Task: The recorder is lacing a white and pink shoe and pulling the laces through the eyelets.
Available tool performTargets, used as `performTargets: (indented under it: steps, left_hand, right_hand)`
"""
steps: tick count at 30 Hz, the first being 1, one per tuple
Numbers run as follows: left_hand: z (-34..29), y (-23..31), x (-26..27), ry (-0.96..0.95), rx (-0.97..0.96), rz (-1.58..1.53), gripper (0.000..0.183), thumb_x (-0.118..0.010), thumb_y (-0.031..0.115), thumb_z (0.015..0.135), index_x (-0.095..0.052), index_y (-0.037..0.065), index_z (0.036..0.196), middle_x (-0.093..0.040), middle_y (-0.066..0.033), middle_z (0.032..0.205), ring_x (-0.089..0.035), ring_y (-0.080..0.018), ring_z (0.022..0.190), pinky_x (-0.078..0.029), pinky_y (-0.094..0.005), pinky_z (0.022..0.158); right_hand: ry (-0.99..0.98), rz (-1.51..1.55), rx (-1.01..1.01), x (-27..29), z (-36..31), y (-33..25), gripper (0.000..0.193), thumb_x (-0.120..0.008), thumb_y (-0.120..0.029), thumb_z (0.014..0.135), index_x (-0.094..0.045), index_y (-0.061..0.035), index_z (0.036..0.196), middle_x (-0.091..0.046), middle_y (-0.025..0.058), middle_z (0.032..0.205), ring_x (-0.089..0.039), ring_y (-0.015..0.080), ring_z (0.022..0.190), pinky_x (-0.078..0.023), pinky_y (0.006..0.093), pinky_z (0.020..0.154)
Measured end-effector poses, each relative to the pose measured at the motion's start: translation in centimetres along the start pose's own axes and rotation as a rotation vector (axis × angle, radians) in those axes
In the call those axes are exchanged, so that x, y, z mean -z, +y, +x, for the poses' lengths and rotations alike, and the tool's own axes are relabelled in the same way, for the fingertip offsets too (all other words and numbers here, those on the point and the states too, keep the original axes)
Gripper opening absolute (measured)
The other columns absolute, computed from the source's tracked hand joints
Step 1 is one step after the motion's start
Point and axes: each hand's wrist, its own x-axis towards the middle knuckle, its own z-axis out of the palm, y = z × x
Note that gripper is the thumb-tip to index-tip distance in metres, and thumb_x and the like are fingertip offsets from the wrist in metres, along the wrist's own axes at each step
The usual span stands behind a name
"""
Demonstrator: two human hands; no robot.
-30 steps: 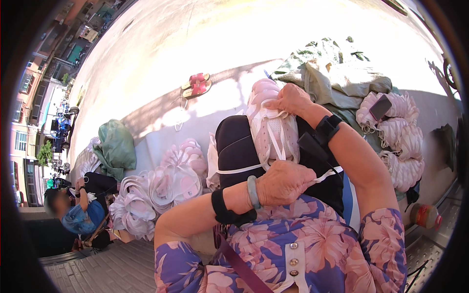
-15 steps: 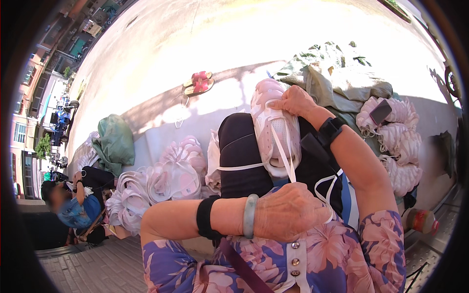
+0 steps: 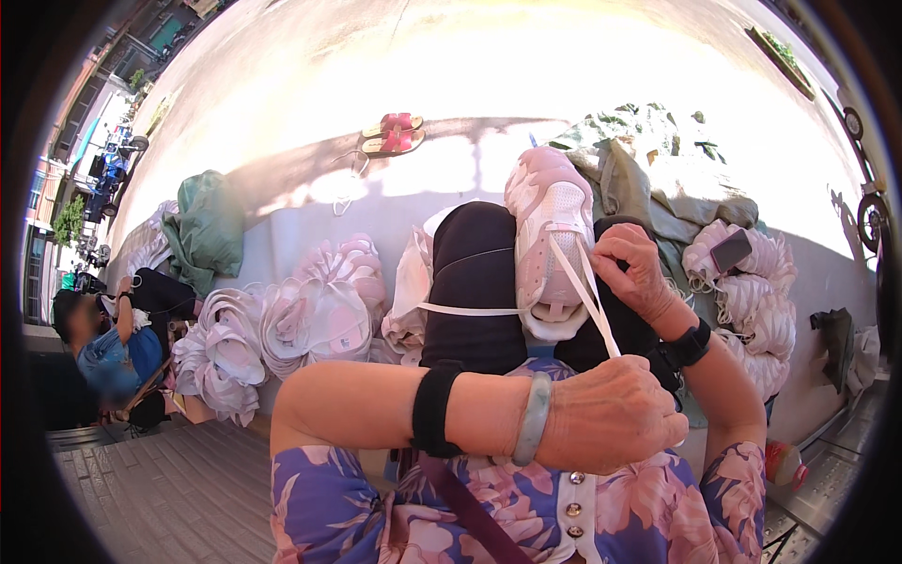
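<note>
A pink and white sneaker (image 3: 552,207) lies along my dark-trousered thighs, its toe pointing away from me. White shoelace (image 3: 599,315) stretches from its eyelets toward my left hand (image 3: 611,415), which is closed around it close to my body. My right hand (image 3: 634,273) is beside the shoe's right side, fingers curled in a pinch at the lace strands. A further stretch of lace crosses my left thigh from the shoe. What lies inside my left fist is hidden by the back of the hand.
Pink and white shoe parts (image 3: 315,324) are bundled at left, with more bundles (image 3: 752,310) at right under a phone (image 3: 730,249). Green sacks (image 3: 205,230) lie on both sides. Red sandals (image 3: 395,141) are ahead. Another person (image 3: 117,352) sits at far left.
My right hand has come off the shoe's upper right side and moved down and right, to the lace. My left hand has shifted right, still gripping lace.
</note>
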Motion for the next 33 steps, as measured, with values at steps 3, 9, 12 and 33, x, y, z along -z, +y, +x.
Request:
performTargets:
  steps: [3,9,12,33]
  left_hand:
    - [0.7,0.0,-0.3,0.032,-0.009,0.039,0.010,-0.058,0.012,0.072,-0.050,0.006,0.075,-0.046,-0.0037,0.062,-0.052,-0.0215,0.059,-0.038,-0.0340,0.057]
    - [1.2,-0.4,-0.4,0.069,-0.008,0.020,0.012,-0.059,0.012,0.069,-0.050,0.005,0.073,-0.047,-0.0045,0.062,-0.052,-0.0226,0.059,-0.039,-0.0348,0.059]
    - [1.4,-0.4,-0.7,0.090,-0.017,0.012,0.014,-0.061,0.013,0.067,-0.050,0.006,0.072,-0.046,-0.0049,0.063,-0.052,-0.0224,0.061,-0.040,-0.0352,0.059]
    - [-16.4,-0.1,8.9,0.791,0.716,-0.391,0.021,-0.060,0.020,0.089,-0.058,0.003,0.077,-0.055,-0.0009,0.060,-0.049,-0.0114,0.052,-0.045,-0.0399,0.085]
  right_hand:
    - [-0.077,-0.125,0.159,0.1,-0.9,-1.5,0.010,-0.065,-0.008,0.068,-0.067,-0.0058,0.078,-0.057,0.0044,0.069,-0.056,0.0214,0.067,-0.041,0.0361,0.076]
    - [-0.089,-0.213,0.217,-2.4,-1.4,-2.3,0.042,-0.061,-0.006,0.075,-0.054,-0.0002,0.116,-0.061,0.0086,0.075,-0.059,0.0248,0.065,-0.044,0.0387,0.075]
    - [-0.079,-0.202,0.113,-3.1,-0.2,-3.0,0.034,-0.062,-0.014,0.076,-0.060,-0.0075,0.109,-0.059,0.0067,0.066,-0.056,0.0252,0.059,-0.041,0.0351,0.066]
    - [-0.094,-0.325,-0.213,10.5,-10.9,4.9,0.027,-0.065,-0.029,0.076,-0.055,-0.0052,0.066,-0.051,0.0080,0.057,-0.050,0.0273,0.053,-0.038,0.0372,0.053]
